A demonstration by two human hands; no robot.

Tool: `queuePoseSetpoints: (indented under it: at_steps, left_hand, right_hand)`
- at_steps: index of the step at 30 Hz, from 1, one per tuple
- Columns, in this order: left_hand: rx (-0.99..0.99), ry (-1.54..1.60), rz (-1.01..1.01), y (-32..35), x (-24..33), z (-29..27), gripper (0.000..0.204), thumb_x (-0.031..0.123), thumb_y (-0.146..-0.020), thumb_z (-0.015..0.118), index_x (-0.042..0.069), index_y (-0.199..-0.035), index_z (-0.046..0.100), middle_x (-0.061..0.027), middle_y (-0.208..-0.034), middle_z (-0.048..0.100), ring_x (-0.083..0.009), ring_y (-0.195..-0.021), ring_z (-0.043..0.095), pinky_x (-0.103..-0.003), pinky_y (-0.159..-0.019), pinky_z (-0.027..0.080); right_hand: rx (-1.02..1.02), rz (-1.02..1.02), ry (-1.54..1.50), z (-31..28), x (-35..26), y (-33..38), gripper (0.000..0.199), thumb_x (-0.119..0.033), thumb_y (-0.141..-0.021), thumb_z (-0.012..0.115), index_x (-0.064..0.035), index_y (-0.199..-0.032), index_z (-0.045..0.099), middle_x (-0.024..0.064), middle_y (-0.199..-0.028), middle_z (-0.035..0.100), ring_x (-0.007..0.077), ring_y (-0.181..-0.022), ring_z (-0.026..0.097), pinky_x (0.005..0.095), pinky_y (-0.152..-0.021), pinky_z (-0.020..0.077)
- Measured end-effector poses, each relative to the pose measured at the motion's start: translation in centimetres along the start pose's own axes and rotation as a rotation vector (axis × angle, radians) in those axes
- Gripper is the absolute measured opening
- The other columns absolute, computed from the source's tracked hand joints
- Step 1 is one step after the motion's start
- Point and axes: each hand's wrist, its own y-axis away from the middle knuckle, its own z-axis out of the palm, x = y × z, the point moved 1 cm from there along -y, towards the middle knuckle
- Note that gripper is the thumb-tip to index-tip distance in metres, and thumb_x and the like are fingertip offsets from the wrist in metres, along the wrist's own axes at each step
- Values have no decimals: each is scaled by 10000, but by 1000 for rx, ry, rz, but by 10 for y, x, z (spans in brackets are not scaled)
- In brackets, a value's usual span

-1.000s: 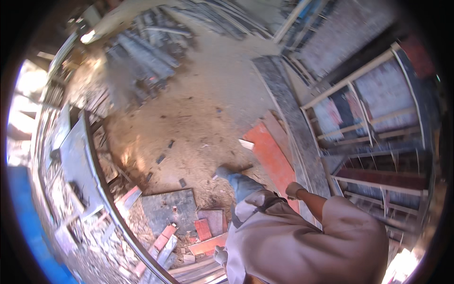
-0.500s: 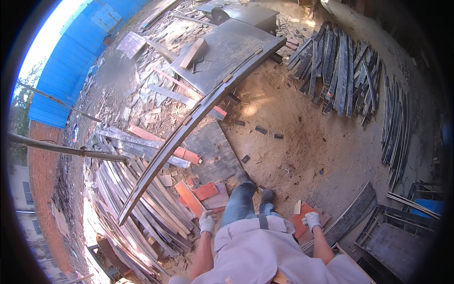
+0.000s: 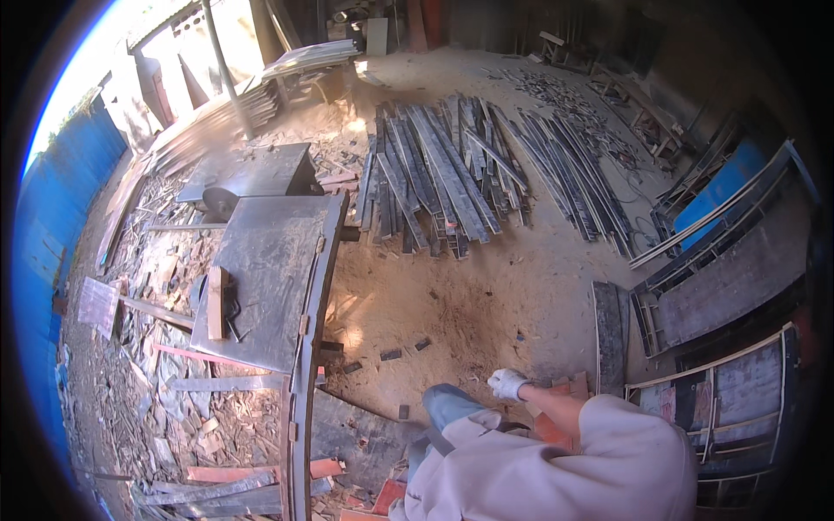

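My right hand [image 3: 507, 384], in a white glove, hangs ahead of my body with its fingers curled in and nothing showing in them. It is above the sawdust-covered ground, touching nothing. Of my left hand only a pale glove patch [image 3: 397, 511] shows at the lower edge beside my shirt; its fingers are hidden. To my left stands a dark saw table [image 3: 274, 286] with a round blade [image 3: 219, 203] at its far end. A wooden block [image 3: 216, 300] lies on the tabletop. Along the table's right edge runs a long narrow rail [image 3: 306, 382].
Dark planks [image 3: 434, 165] lie piled ahead, with another row of thin strips [image 3: 565, 174] to their right. Framed panels [image 3: 730, 282] lean at the right. Red board scraps [image 3: 556, 425] lie near my right arm. Offcuts litter the ground left of the table, before a blue fence [image 3: 69, 217].
My view and body have turned to the right, bringing the plank pile to the middle. My right hand has swung forward; my left hand has dropped almost out of sight.
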Motion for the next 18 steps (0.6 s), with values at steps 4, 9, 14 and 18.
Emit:
queuePoseSetpoints:
  at_steps: [4,9,14,18]
  left_hand:
    - [-38,135,163,-64,124,-25,364,253,-948,703,20,-1225,736,-140,-1051,794,-258,-959,754,-382,-894,582]
    - [-106,118,281,-113,231,-27,337,248,-951,697,2,-1178,741,-144,-1029,790,-260,-929,756,-387,-861,590]
    - [-102,1,229,-135,266,-13,318,242,-954,692,-16,-1131,745,-148,-1007,786,-263,-900,759,-393,-828,598]
    - [-36,-86,120,-135,267,-27,307,238,-956,687,-30,-1094,749,-151,-989,782,-265,-877,760,-397,-801,604]
  right_hand:
    - [86,-201,87,-6,-80,-18,325,-281,-929,572,-129,-1141,767,178,-1148,764,392,-1101,716,486,-958,549]
    - [106,-373,11,-31,-211,-58,318,-170,-883,637,-120,-1173,758,153,-1123,784,368,-1069,734,471,-929,558]
    - [76,-536,-5,-67,-360,-93,323,-207,-895,676,-166,-1207,752,140,-1085,789,368,-1032,740,484,-906,557]
    - [-54,-718,-106,-45,-439,-160,256,-246,-960,622,-147,-1169,731,175,-1067,766,410,-1016,720,506,-893,543]
